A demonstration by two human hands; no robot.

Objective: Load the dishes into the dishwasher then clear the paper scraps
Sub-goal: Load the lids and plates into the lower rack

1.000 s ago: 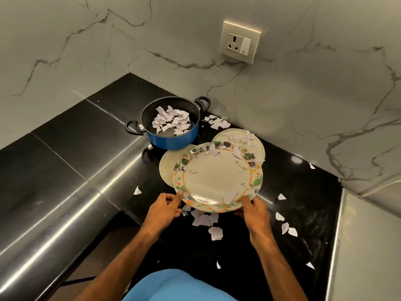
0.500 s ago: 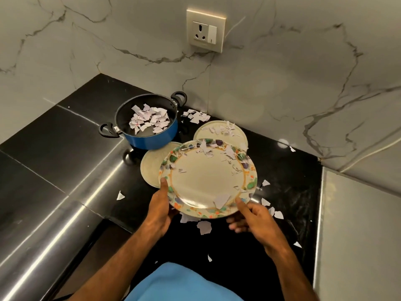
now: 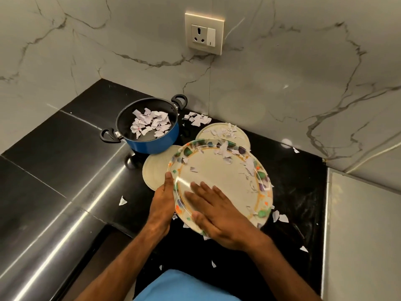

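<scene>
A large cream plate (image 3: 225, 177) with a colourful patterned rim is lifted above the black counter, tilted, with paper scraps (image 3: 225, 152) on its far side. My left hand (image 3: 161, 205) grips its left rim from below, thumb on the edge. My right hand (image 3: 214, 213) lies flat, fingers straight, on the plate's near face. Behind it lie two plain cream plates, one (image 3: 223, 133) carrying scraps, the other (image 3: 155, 168) partly hidden. A blue pot (image 3: 152, 140) with black handles holds several scraps (image 3: 150, 124).
Loose scraps are scattered on the black counter (image 3: 299, 187), such as one piece (image 3: 122, 200) at the left and several (image 3: 280, 217) under the plate's right edge. A marble wall with a socket (image 3: 204, 33) rises behind. A steel surface (image 3: 364, 235) lies at right.
My right hand moved from under the plate's near rim onto its top face, lying flat. The plate tilted and rose slightly; my left hand kept its hold on the left rim.
</scene>
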